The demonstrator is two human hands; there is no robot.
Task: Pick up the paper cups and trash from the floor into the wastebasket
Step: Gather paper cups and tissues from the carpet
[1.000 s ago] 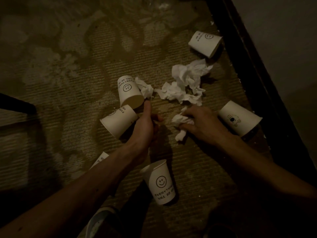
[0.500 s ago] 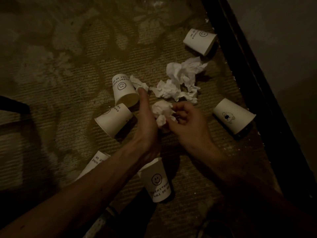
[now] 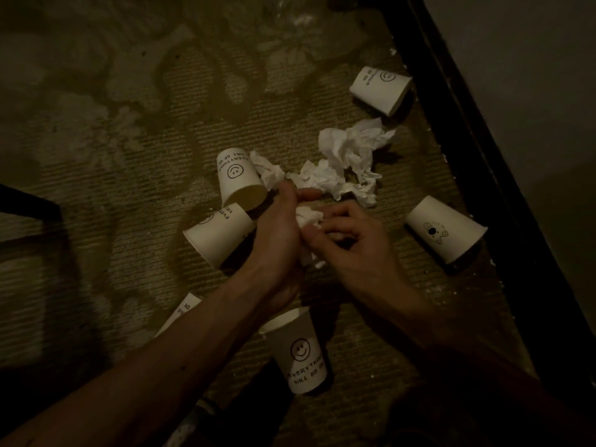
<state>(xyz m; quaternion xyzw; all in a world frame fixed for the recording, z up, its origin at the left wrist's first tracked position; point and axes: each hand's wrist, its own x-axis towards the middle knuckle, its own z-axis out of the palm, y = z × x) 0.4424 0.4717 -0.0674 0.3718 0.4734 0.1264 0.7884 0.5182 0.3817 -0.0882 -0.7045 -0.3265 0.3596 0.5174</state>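
The carpet [image 3: 129, 195] filled the view and no wastebasket showed anywhere on it, so each load would probably have to be carried out of sight, and an overfull handful could shed pieces on the way. The tissue heap [image 3: 351, 159] lay loose and ragged; grabbed with one hand, it seemed likely to tear or trail. Six paper cups lay on the floor around it: a far cup [image 3: 380, 90] beyond the heap, a bear cup [image 3: 445, 229] right of it, a smiley cup [image 3: 237, 177] and a tipped cup [image 3: 219, 235] left of it, and a near cup [image 3: 298, 350] and a half-hidden cup [image 3: 182, 312] well to its near side, both close to the left forearm, where a careless sweep might send them rolling. The hands were together just on the near side of the heap: the left hand [image 3: 277, 233] cupped a wad of tissue [image 3: 308, 217] and the right hand [image 3: 351, 240] pinched into it. A scrap [image 3: 319, 264] showed under the hands; whether it hung from the wad I could not tell, but it could be left behind. The white crumbs [image 3: 493, 262] right of the heap, tiny in that dim light, could easily be missed.
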